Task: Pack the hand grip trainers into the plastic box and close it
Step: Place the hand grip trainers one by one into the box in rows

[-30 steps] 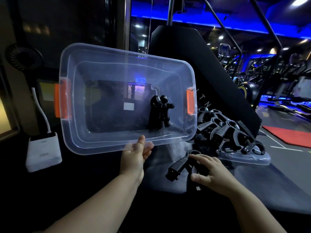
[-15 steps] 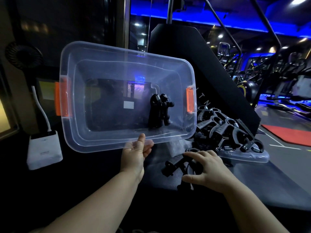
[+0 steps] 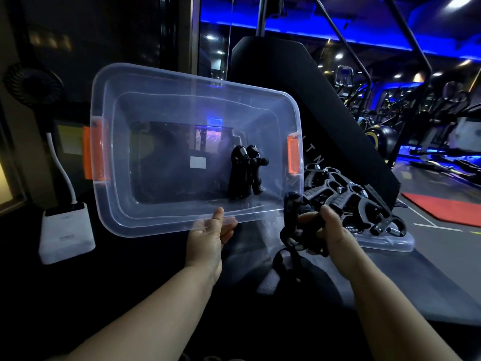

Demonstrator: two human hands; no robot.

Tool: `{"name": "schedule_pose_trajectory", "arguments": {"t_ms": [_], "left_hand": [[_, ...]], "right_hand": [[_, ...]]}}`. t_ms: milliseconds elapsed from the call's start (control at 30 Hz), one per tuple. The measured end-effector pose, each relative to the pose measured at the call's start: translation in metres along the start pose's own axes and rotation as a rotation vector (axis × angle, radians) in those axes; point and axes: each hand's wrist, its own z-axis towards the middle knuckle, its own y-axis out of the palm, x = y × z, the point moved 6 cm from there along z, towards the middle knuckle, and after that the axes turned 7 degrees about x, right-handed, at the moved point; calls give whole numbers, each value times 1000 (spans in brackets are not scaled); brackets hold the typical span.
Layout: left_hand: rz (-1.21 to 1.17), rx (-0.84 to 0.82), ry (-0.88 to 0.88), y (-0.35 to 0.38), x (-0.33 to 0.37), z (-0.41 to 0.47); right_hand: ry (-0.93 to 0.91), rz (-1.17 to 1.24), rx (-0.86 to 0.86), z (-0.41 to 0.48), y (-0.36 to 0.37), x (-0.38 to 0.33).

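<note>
My left hand (image 3: 209, 237) holds the clear plastic box (image 3: 122, 204) by its near rim, tilted up so the opening faces me. The box has orange latches at both ends. One or two black grip trainers (image 3: 246, 177) stand inside, toward the right end. My right hand (image 3: 326, 231) grips a black hand grip trainer (image 3: 292, 222), lifted off the surface just right of the box's lower right corner. A pile of several more black trainers (image 3: 346, 201) lies on the clear lid (image 3: 390, 243) to the right.
A white device with a cable (image 3: 66, 234) sits on the dark surface at the left, below a small black fan (image 3: 33, 86). A black slanted machine panel (image 3: 312, 105) rises behind the box. Gym machines and a red mat (image 3: 447, 209) lie beyond on the right.
My right hand closed on a trainer lying on the surface and lifted it up toward the box's lower right corner. The box and my left hand stayed almost in place.
</note>
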Motion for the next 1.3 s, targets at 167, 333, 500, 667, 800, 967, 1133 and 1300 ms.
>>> {"name": "schedule_pose_trajectory", "arguments": {"t_ms": [167, 333, 500, 667, 800, 967, 1133, 1300], "left_hand": [[-11, 1, -2, 0, 0, 1], [-23, 4, -5, 0, 0, 0], [-28, 5, -12, -1, 1, -2], [-45, 2, -27, -1, 1, -3], [-69, -6, -26, -1, 2, -4], [-99, -5, -15, -3, 2, -5], [-78, 23, 21, -6, 3, -5], [-81, 11, 26, -7, 1, -3]], "right_hand": [[174, 44, 67, 7, -6, 7], [163, -53, 144, 19, -4, 4], [32, -151, 191, 26, 2, -4], [-142, -443, 197, 23, 8, -6], [-142, -672, 84, 24, 10, -1], [-99, -742, -13, 24, 12, -5], [-214, -591, 24, 23, 14, -30], [-301, -398, 60, 28, 25, -64]]}}
